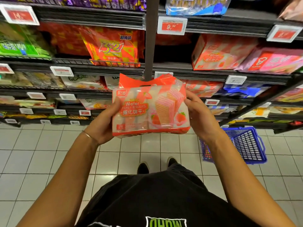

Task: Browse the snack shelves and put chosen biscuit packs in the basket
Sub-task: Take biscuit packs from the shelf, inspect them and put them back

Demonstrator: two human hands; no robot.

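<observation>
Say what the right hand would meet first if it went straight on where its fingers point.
The wafer pack, at once: the right hand grips its right edge, fingers pointing into it.

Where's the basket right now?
In the head view the blue basket stands on the tiled floor at the right, at the foot of the shelves, partly behind the right arm.

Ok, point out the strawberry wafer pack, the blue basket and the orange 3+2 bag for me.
wafer pack point(150, 110): head view, middle of its front face.
blue basket point(250, 145): head view, its mesh side wall.
orange 3+2 bag point(113, 46): head view, the printed 3+2 logo.
</observation>
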